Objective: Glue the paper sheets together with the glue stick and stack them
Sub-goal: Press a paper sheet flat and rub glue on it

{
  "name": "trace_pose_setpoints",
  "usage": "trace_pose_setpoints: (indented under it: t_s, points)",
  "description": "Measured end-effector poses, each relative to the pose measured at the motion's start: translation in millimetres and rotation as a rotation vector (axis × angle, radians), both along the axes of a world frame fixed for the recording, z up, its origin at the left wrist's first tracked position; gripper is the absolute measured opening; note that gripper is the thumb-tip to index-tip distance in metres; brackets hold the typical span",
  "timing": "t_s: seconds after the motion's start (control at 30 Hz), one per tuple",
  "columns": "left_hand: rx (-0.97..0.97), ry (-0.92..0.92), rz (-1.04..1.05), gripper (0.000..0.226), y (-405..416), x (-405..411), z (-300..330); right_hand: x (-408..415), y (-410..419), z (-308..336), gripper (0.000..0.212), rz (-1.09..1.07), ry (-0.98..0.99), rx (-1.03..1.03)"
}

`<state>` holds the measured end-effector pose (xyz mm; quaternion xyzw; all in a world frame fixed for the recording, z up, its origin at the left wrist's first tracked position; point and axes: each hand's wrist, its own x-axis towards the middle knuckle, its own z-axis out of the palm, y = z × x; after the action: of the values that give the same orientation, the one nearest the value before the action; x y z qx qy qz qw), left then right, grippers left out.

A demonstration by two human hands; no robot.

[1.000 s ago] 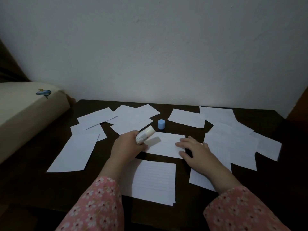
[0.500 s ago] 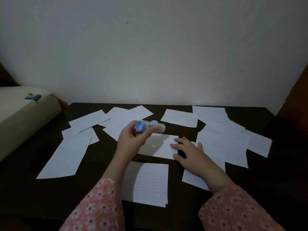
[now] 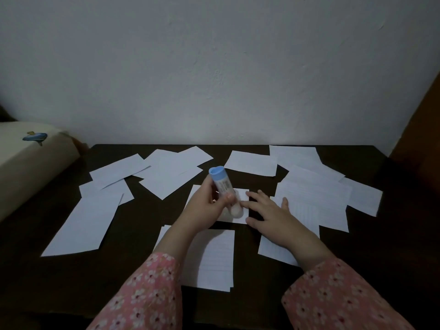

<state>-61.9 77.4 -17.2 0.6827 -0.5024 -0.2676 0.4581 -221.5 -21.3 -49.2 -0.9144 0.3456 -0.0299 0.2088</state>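
Note:
My left hand point(image 3: 204, 206) grips an uncapped glue stick point(image 3: 223, 186), white with a blue base, tilted with its blue end up and its glue tip down on a small white sheet point(image 3: 242, 198) at the middle of the dark table. My right hand point(image 3: 271, 213) lies flat with spread fingers on that sheet's right edge. A stack of lined sheets point(image 3: 212, 260) lies just in front of it, near me. The glue stick's blue cap is hidden behind the stick.
Several loose white sheets are scattered over the dark table point(image 3: 392, 246): a large one at front left point(image 3: 83, 225), a cluster at back left point(image 3: 166, 172), overlapping ones at right point(image 3: 312, 194). A cream cushion point(image 3: 28, 163) borders the left edge. The wall stands right behind.
My left hand has turned the glue stick from lying level above the sheet to tip-down on it. My right hand has stayed on the sheet's right edge.

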Motion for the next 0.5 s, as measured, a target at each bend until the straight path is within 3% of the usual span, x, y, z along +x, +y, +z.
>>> trace_pose_setpoints:
  t_s: [0.13, 0.5]
  points:
    - [-0.014, -0.143, -0.032, 0.038, -1.4, -4.2, -1.2, -0.4, -2.4, 0.4, 0.059, 0.001, 0.045, -0.017]
    - [-0.012, -0.264, -0.097, 0.034, -3.0, -11.4, -1.6, 0.4, 0.4, 1.8, 0.058, -0.024, 0.03, -0.007]
